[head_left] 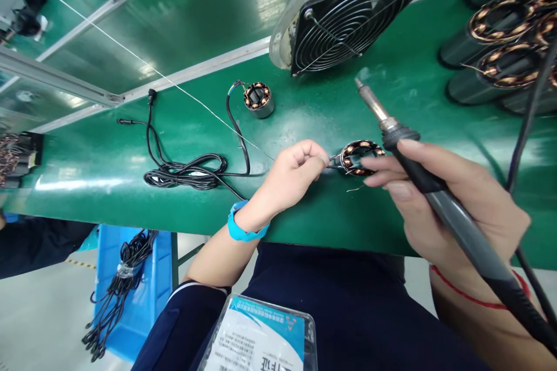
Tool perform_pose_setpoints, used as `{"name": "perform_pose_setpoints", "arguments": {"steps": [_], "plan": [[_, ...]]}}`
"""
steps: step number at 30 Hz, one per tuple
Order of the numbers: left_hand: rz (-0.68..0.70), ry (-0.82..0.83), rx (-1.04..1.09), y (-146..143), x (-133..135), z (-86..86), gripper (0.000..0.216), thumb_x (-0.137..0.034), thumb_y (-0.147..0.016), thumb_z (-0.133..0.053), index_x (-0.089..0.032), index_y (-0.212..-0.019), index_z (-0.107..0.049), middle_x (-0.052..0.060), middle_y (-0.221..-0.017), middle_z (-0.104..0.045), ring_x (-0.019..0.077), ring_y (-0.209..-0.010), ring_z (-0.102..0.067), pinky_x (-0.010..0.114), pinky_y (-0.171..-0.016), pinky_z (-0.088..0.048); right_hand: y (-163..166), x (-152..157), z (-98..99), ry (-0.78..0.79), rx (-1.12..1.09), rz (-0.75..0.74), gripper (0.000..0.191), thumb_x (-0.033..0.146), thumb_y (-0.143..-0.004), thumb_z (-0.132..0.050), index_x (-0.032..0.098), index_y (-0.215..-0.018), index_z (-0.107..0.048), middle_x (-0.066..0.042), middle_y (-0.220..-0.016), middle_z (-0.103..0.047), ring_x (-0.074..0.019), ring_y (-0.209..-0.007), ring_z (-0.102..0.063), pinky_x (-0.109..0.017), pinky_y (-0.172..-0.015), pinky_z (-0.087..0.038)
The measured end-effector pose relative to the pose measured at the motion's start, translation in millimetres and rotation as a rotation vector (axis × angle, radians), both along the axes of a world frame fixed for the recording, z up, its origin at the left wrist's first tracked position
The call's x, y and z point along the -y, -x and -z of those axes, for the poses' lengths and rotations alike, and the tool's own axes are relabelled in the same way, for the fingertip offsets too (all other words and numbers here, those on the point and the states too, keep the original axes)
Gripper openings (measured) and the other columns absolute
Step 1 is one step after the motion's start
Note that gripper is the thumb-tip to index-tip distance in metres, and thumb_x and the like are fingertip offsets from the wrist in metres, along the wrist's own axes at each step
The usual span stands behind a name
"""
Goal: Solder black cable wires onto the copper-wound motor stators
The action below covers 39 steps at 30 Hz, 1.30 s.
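My right hand (452, 203) is wrapped around a soldering iron (448, 208). Its hot tip points up and away, with a wisp of smoke beside it. The free fingertips of that hand reach to a motor stator (348, 156), a ring with copper windings lying on the bench. At the stator's left side my left hand (300, 174) is closed in a pinch on thin wires that run to the ring. A thin pale strand (174, 84), like solder wire, comes down from the upper left to this hand. Part of the stator is hidden behind my right fingers.
Beyond the hands stands a fan (348, 29) with a wire grille. A second stator (260, 99) is joined to a coiled black cable (191, 173). Several larger stators (491, 69) crowd the right. A blue bin (152, 284) with bundled cables sits lower left; another person's sleeve (39, 246) shows there.
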<state>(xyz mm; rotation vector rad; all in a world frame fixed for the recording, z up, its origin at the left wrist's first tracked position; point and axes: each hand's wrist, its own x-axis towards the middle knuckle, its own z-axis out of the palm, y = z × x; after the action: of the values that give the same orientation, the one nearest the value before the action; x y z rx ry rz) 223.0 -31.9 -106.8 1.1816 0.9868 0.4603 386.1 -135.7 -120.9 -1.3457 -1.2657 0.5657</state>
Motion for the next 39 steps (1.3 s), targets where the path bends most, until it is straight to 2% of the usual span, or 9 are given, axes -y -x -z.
{"name": "perform_pose_setpoints", "arguments": {"steps": [4, 9, 17, 20, 26, 29, 32, 35, 39], "plan": [[-0.002, 0.005, 0.008, -1.0, -0.4, -1.9, 0.010, -0.019, -0.079, -0.052, -0.017, -0.070, -0.050, -0.008, -0.055, -0.041, 0.0033, -0.047, -0.032, 0.020, -0.046, -0.025, 5.0, -14.7, -6.9, -0.020, 0.166, -0.018, 0.054, 0.017, -0.092, -0.059, 0.035, -0.142, -0.049, 0.000, -0.115, -0.073, -0.0185, -0.106, -0.070, -0.037, -0.097, -0.055], [-0.005, 0.012, -0.015, -1.3, 0.4, -4.7, 0.009, -0.019, -0.080, -0.052, -0.017, -0.071, -0.050, -0.008, -0.055, -0.042, 0.0032, -0.047, -0.033, 0.020, -0.047, -0.025, 2.8, -24.0, 3.7, 0.007, 0.286, -0.050, 0.058, 0.024, -0.088, -0.064, 0.035, -0.142, -0.045, -0.002, -0.123, -0.069, -0.0256, -0.121, -0.062, -0.048, -0.101, -0.049], [-0.005, 0.006, 0.030, 0.1, -0.2, 0.2, 0.010, -0.021, -0.079, -0.054, -0.017, -0.071, -0.051, -0.008, -0.056, -0.043, 0.0036, -0.051, -0.038, 0.019, -0.050, -0.030, 8.6, -24.4, 8.3, -0.098, 0.324, 0.066, 0.062, 0.018, -0.086, -0.066, 0.034, -0.142, -0.044, 0.000, -0.103, -0.073, -0.0233, -0.097, -0.068, -0.045, -0.090, -0.049], [0.004, -0.024, 0.049, 0.1, 1.0, -1.0, 0.011, -0.021, -0.081, -0.053, -0.017, -0.071, -0.051, -0.007, -0.058, -0.044, 0.0041, -0.054, -0.041, 0.019, -0.053, -0.033, 11.7, -27.9, 8.5, -0.180, 0.415, 0.010, 0.062, 0.018, -0.086, -0.065, 0.031, -0.142, -0.041, 0.001, -0.093, -0.072, -0.0218, -0.084, -0.066, -0.043, -0.081, -0.050], [-0.085, -0.105, 0.058, 2.6, 9.3, 2.3, 0.007, -0.020, -0.087, -0.054, -0.018, -0.081, -0.051, -0.007, -0.061, -0.044, 0.0048, -0.051, -0.036, 0.019, -0.049, -0.030, 17.8, -29.9, 7.0, -0.165, 0.409, -0.038, 0.060, 0.015, -0.089, -0.061, 0.034, -0.142, -0.040, 0.003, -0.088, -0.071, -0.0221, -0.086, -0.067, -0.042, -0.079, -0.051], [-0.083, -0.302, 0.068, 5.0, 11.7, 6.7, 0.012, -0.021, -0.090, -0.056, -0.018, -0.080, -0.051, -0.004, -0.069, -0.051, 0.0053, -0.054, -0.042, 0.019, -0.049, -0.035, 17.7, -29.8, 7.9, -0.147, 0.367, -0.022, 0.061, 0.015, -0.089, -0.062, 0.038, -0.141, -0.040, 0.003, -0.089, -0.070, -0.0217, -0.086, -0.068, -0.044, -0.083, -0.052], [-0.032, -0.765, 0.065, 8.0, 11.9, 10.3, 0.010, -0.017, -0.091, -0.057, -0.017, -0.081, -0.057, 0.003, -0.089, -0.063, 0.0101, -0.078, -0.060, 0.022, -0.067, -0.049, 16.7, -31.3, 11.7, -0.165, 0.338, -0.007, 0.060, 0.017, -0.088, -0.064, 0.036, -0.141, -0.042, 0.004, -0.089, -0.071, -0.0197, -0.086, -0.068, -0.042, -0.084, -0.052], [0.030, -1.147, -0.046, 10.8, 12.1, 12.3, 0.009, -0.012, -0.092, -0.057, -0.017, -0.087, -0.062, 0.006, -0.099, -0.067, 0.0132, -0.095, -0.063, 0.025, -0.079, -0.052, 16.3, -32.8, 16.0, -0.163, 0.290, -0.003, 0.059, 0.019, -0.087, -0.064, 0.033, -0.140, -0.043, 0.004, -0.091, -0.071, -0.0187, -0.088, -0.068, -0.039, -0.082, -0.053], [0.048, -1.196, -0.080, 11.9, 12.0, 11.7, 0.010, -0.009, -0.090, -0.057, -0.017, -0.086, -0.062, 0.005, -0.092, -0.066, 0.0118, -0.087, -0.062, 0.024, -0.075, -0.052, 14.9, -30.9, 14.9, -0.152, 0.291, -0.042, 0.059, 0.018, -0.087, -0.065, 0.031, -0.141, -0.043, 0.003, -0.091, -0.071, -0.0188, -0.088, -0.068, -0.039, -0.082, -0.053]]}}
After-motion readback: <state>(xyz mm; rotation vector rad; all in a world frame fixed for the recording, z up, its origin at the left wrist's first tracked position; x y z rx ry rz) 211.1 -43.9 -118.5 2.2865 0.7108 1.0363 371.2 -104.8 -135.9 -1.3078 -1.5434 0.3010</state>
